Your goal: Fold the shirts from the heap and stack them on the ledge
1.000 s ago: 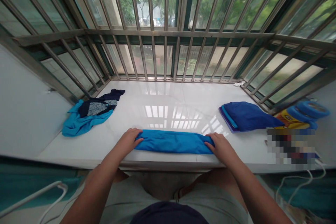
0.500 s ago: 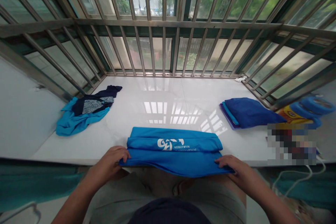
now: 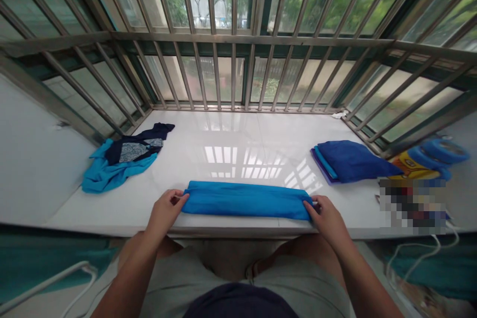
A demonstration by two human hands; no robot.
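Observation:
A bright blue marathon T-shirt [image 3: 246, 200], folded into a long narrow strip, lies near the front edge of the white sill. My left hand [image 3: 169, 208] pinches its left end between thumb and fingers. At the opposite end, my right hand [image 3: 326, 212] grips the right corner in the same way. The white lettering is hidden inside the fold.
Crumpled navy and light blue clothes [image 3: 124, 156] lie at the left. Folded blue and purple clothes [image 3: 350, 161] are stacked at the right, beside a yellow-and-blue container [image 3: 421, 159]. Metal window bars [image 3: 246, 37] enclose the back and sides.
Both hands have moved forward, away from my body, carrying the shirt's front flap up and over. The flap now covers the white print, and the shirt is narrower.

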